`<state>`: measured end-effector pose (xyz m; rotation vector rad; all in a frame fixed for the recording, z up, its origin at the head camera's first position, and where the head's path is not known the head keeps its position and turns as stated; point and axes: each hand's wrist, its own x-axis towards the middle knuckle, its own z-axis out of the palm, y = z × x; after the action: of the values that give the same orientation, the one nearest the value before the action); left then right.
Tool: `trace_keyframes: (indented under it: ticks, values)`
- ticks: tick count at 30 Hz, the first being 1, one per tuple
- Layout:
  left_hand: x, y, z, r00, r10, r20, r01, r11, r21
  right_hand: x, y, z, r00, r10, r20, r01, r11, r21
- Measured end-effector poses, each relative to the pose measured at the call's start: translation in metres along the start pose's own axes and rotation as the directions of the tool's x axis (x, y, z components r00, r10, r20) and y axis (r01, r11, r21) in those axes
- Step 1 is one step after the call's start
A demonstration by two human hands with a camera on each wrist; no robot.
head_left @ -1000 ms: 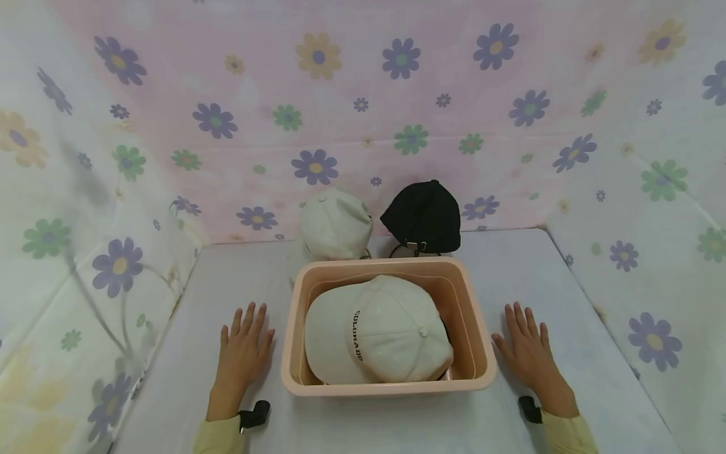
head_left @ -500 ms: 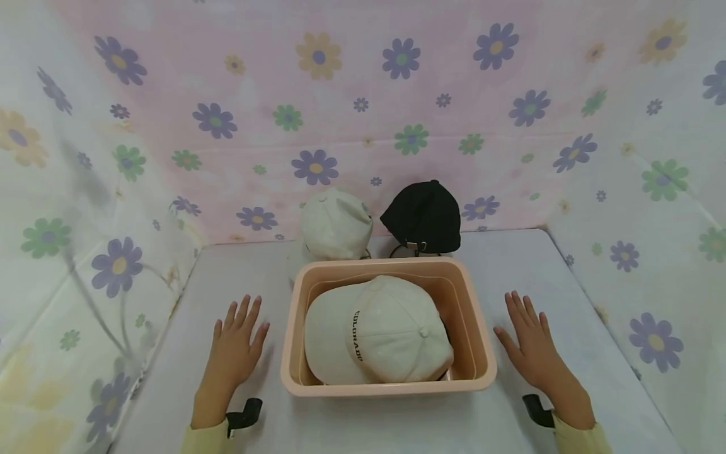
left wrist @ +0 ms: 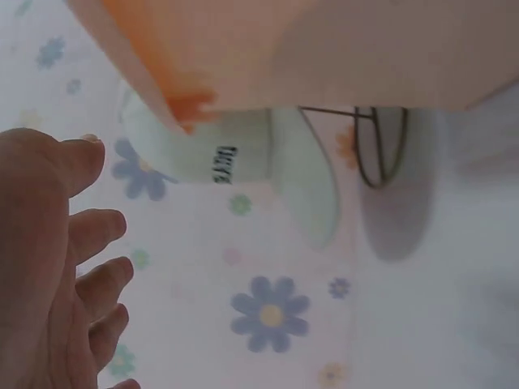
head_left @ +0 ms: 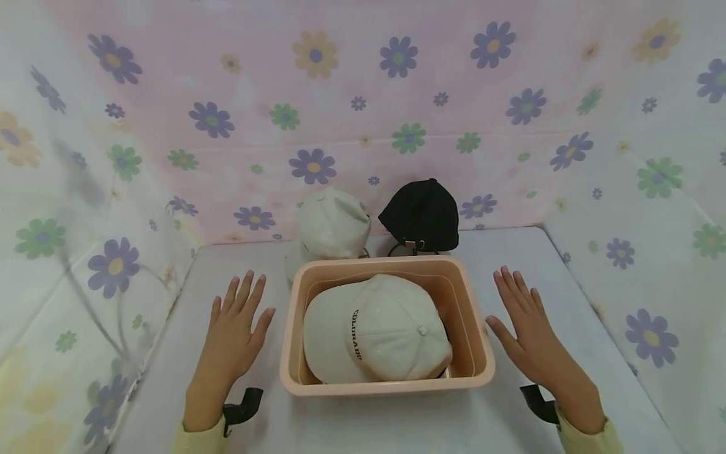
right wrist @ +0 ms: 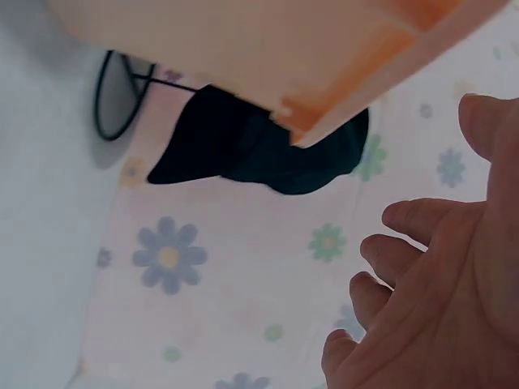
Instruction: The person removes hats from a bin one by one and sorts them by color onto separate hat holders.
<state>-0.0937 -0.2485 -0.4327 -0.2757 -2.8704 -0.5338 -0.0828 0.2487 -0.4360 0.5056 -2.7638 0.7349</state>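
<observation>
A peach plastic basin [head_left: 387, 389] stands on the white table, and in it lies a cream baseball cap [head_left: 397, 328] with dark "COLORADO" lettering, brim toward the left. To the left of the basin, my left hand [head_left: 234, 337] holds nothing, fingers straight and thumb spread. My right hand [head_left: 530, 340] is beside the basin's right wall in the same way, thumb tip close to the rim. Behind the basin a second pale cap [head_left: 333, 224] and a black cap [head_left: 422, 214] sit on wire stands, their lower parts partly hidden by the basin.
A round wire stand base [left wrist: 381, 146] shows under the pale cap in the left wrist view. Another wire stand [right wrist: 122, 97] shows beneath the black cap in the right wrist view. Flower-printed cloth [head_left: 363, 75] walls off the back and both sides of the table.
Both hands have moved forward along the basin's sides and appear larger, risen from the table. The caps and basin have stayed in place; the head view has shifted slightly.
</observation>
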Motion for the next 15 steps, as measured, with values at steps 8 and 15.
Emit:
trace_keyframes:
  ticks: [8,15]
  values:
    - [0.004,0.025,-0.023,0.996,0.049,0.08,-0.047,0.999,-0.015,0.011,-0.024,-0.015,0.994,-0.063,0.086,0.056,0.995,0.083]
    - [0.009,0.051,-0.041,0.987,0.114,0.115,-0.112,0.993,-0.025,0.016,-0.046,-0.017,0.982,-0.062,0.176,0.056,0.998,0.041]
